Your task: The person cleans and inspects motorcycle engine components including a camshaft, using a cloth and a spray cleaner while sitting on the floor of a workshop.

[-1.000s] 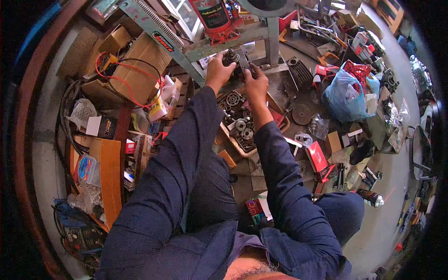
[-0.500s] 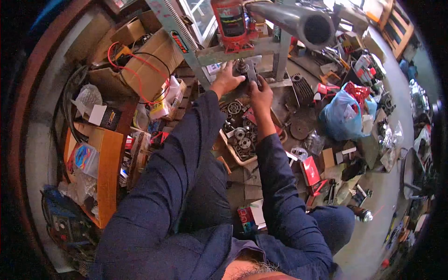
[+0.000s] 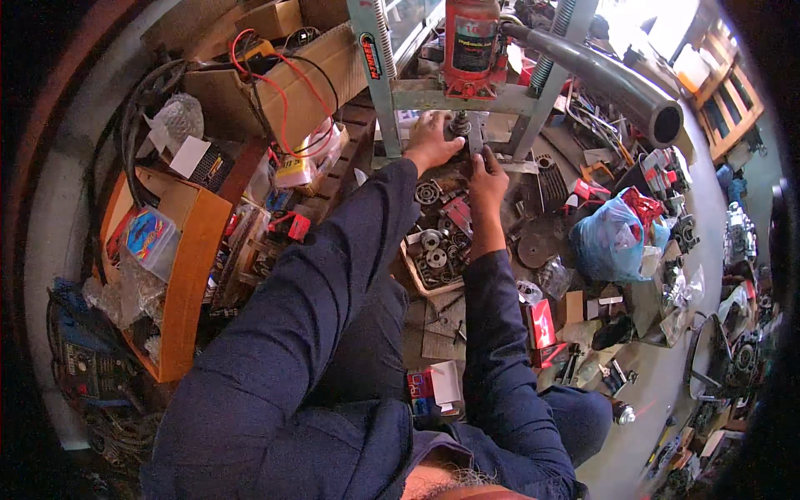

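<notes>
My left hand (image 3: 434, 143) is curled against a dark metal part with a threaded or stepped top (image 3: 459, 127), directly beneath the red bottle jack (image 3: 471, 46) in a grey steel press frame (image 3: 383, 100). My right hand (image 3: 488, 175) grips the lower end of an upright grey metal plate (image 3: 477, 135) beside that part. A long steel tube (image 3: 600, 79) sticks out rightward from the jack. Below my hands a tray (image 3: 412, 271) holds gears, rings and other metal parts. Some fingertips are hidden.
Cardboard boxes and red and black leads (image 3: 283, 112) crowd the left, with an orange box (image 3: 179, 308) lower down. A blue plastic bag (image 3: 608, 242), a red box (image 3: 542, 325), a spray can (image 3: 623, 413) and a wooden pallet (image 3: 729, 100) lie to the right.
The view has shifted, bringing more of the jack and steel tube into sight. My hands have moved slightly closer under the jack, still around the same part and plate.
</notes>
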Motion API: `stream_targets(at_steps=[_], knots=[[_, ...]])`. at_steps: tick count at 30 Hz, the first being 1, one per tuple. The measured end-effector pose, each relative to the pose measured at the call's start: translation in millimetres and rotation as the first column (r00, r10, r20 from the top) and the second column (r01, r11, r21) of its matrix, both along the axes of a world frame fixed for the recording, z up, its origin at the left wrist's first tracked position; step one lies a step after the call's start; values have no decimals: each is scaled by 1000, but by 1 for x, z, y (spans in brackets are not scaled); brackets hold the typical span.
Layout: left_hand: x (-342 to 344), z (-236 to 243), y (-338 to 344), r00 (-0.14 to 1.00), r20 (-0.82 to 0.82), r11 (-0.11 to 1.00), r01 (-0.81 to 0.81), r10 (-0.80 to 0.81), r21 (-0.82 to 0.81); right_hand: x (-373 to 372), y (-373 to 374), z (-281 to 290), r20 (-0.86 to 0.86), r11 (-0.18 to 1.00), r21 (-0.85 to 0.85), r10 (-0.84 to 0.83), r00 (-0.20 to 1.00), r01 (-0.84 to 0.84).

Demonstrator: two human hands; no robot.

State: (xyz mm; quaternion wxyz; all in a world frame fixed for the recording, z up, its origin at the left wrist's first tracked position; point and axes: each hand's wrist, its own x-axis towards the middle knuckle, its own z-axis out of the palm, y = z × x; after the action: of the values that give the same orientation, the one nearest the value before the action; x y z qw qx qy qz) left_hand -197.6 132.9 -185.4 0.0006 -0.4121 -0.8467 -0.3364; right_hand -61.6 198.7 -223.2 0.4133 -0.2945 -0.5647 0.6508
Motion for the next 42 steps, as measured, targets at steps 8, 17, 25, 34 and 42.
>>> stream_targets(at_steps=[8,17,25,34,42], knots=[[-4,-8,4,990,-139,997,-19,29,70,-4,4,-6,88,984,166,-74,993,59],[0,0,-1,992,-83,995,-94,90,-41,5,-5,10,145,993,116,-35,989,19],[-4,6,-1,998,-55,999,-34,32,-28,-5,-7,-1,-23,1000,-3,-14,1000,14],[-7,-1,3,995,-87,998,52,-49,31,-8,1,-17,-14,997,39,-66,998,67],[3,7,4,999,-34,1000,12,-12,0,-7,6,-22,-20,994,-15,-108,994,108]])
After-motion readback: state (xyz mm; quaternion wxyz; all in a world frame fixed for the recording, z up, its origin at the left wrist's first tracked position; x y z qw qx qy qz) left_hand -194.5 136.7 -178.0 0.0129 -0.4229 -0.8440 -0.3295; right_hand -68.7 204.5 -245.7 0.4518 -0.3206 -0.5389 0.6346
